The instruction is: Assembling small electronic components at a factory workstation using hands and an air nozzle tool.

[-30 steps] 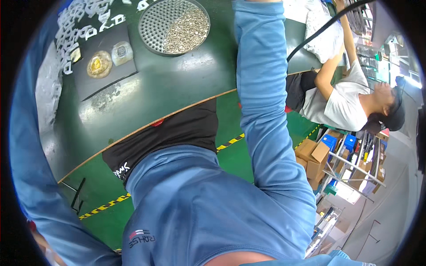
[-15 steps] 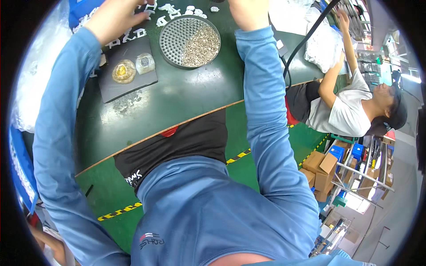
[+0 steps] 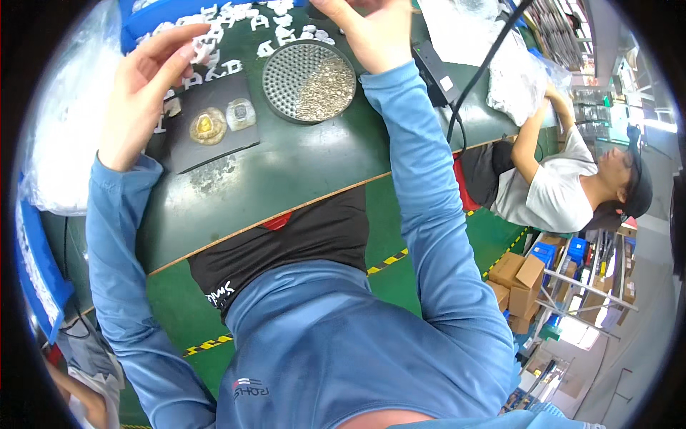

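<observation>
While both hands are raised over the dark green worktop (image 3: 300,164), the left hand (image 3: 139,93) is held released, fingers loosely spread, above the black rectangular mat (image 3: 214,146); whether the right hand (image 3: 371,36) grasps anything cannot be told, beside the round perforated metal tray (image 3: 309,80) near the far edge.

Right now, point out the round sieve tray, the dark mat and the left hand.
round sieve tray (image 3: 286,79), head view, bare perforated left part.
dark mat (image 3: 214,154), head view, bare lower area.
left hand (image 3: 139,93), head view, palm.
</observation>
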`<state>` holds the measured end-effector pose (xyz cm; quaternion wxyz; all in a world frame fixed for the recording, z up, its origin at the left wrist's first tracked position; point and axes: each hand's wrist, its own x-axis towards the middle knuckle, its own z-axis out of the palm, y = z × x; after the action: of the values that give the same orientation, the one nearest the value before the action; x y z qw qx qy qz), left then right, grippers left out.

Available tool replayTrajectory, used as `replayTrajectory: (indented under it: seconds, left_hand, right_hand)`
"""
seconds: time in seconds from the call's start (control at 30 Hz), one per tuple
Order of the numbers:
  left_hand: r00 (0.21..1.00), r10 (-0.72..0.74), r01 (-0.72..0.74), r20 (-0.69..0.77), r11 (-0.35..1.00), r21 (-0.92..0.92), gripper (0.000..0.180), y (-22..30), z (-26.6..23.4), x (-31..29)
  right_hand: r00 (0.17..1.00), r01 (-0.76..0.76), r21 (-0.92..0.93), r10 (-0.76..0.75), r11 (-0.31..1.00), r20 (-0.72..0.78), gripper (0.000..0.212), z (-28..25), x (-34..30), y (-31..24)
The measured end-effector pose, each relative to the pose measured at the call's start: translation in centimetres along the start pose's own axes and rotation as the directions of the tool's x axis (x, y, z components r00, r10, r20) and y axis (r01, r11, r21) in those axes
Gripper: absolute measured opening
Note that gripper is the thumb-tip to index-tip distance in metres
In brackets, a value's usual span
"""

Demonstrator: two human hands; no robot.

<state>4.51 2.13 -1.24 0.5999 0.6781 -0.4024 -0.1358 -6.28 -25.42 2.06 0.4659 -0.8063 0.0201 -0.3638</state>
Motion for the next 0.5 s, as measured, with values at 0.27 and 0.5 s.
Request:
replayTrajectory:
  seconds: [0.27, 0.5]
  left_hand:
    - [0.964, 0.240, -0.134, -0.112, 0.807, 0.575, 0.014, -2.0, 1.5, -0.6]
    - [0.977, 0.198, -0.106, -0.078, 0.769, 0.631, 0.011, -1.9, 1.3, -1.3]
  right_hand:
    - [0.556, 0.822, -0.382, -0.737, 0.421, 0.384, 0.026, 2.0, -2.0, -4.1]
    - [0.852, 0.435, -0.804, 0.104, 0.406, 0.514, 0.013, 9.4, -0.9, -3.4]
